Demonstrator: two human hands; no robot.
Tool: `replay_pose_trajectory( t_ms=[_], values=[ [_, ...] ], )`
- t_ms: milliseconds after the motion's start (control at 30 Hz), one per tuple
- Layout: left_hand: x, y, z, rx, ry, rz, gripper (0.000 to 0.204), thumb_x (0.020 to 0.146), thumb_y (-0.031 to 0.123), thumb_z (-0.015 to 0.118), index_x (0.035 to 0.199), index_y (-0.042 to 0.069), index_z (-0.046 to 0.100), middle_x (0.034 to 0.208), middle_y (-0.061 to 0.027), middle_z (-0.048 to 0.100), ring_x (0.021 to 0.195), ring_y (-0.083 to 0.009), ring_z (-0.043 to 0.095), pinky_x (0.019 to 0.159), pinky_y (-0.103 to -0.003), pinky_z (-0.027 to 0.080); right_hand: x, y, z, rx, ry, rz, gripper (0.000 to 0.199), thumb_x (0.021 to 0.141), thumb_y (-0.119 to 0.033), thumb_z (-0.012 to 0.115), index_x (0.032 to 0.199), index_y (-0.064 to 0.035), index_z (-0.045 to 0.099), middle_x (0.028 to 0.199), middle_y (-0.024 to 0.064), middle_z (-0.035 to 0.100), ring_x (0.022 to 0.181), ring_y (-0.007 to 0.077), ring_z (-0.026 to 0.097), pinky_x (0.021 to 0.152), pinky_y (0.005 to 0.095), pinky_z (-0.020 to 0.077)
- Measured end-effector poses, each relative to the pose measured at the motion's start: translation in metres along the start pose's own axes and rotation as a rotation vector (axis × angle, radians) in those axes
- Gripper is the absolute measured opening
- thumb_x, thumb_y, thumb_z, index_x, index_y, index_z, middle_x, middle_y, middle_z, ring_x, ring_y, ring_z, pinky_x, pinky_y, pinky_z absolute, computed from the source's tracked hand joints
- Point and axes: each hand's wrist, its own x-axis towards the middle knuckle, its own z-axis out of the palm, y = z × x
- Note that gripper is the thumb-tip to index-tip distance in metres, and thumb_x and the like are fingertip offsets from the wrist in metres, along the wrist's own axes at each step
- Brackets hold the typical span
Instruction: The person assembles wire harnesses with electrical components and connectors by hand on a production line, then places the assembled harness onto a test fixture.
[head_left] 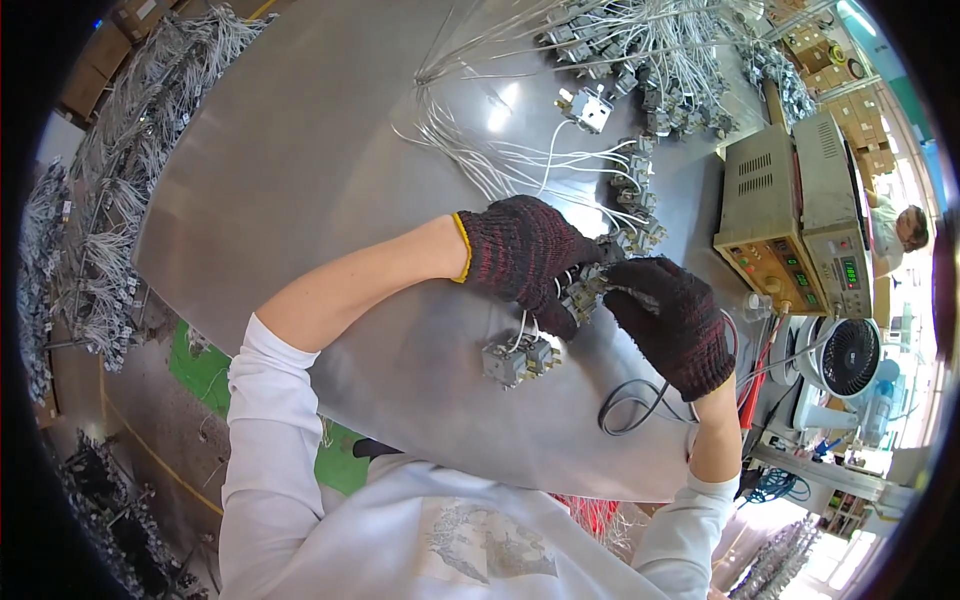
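Note:
Both my hands wear dark knitted gloves. My left hand [525,255] is closed on a grey power plug [583,292] with a white cord. Close on its right, my right hand [670,315] has its fingers curled in at the same spot; what they grip is mostly hidden by the glove. A row of similar grey plugs [632,185] runs away from my hands, with white cords [470,150] trailing left to a bundle. Nearer to me, a couple of plugs [515,360] lie on the metal table [400,400].
Two bench instruments [765,190] with lit displays stand at the right. A fan [848,355] is beyond them. A black cable [630,410] loops below my right hand, near red leads [755,385]. More plugs [670,75] pile up at the far side. Bundled cords [150,150] hang at left.

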Motion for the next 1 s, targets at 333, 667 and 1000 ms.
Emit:
replay_pose_trajectory(
  t_ms=[333,667,1000],
  values=[
    [0.003,-0.003,0.005,0.083,-0.002,-0.071,0.080,0.068,0.068,0.089,0.128,0.016,0.072,0.103,-0.0085,0.082,0.095,-0.0333,0.079,0.087,-0.044,0.062,0.010,0.004,-0.007,-0.096,-0.076,-0.185,0.028,0.086,-0.009,0.085,0.114,-0.0107,0.080,0.115,0.0123,0.079,0.095,0.0359,0.077,0.081,0.0428,0.0624],
    [0.002,0.000,-0.002,0.037,-0.044,-0.061,0.082,0.071,0.069,0.088,0.130,0.014,0.072,0.105,-0.0121,0.081,0.099,-0.0349,0.079,0.090,-0.045,0.061,0.009,0.006,-0.008,-0.198,-0.069,-0.276,0.031,0.083,-0.011,0.086,0.113,-0.0134,0.081,0.117,0.0105,0.079,0.094,0.0352,0.077,0.080,0.0437,0.0629],
    [0.005,-0.014,0.013,-0.037,0.128,-0.022,0.039,0.102,0.037,0.064,0.127,0.010,0.075,0.104,-0.0218,0.077,0.097,-0.0383,0.075,0.087,-0.051,0.059,0.002,0.007,-0.010,-0.226,-0.041,-0.281,0.035,0.081,-0.010,0.087,0.115,-0.0141,0.079,0.118,0.0098,0.078,0.093,0.0354,0.076,0.078,0.0445,0.0621]
  ],
)
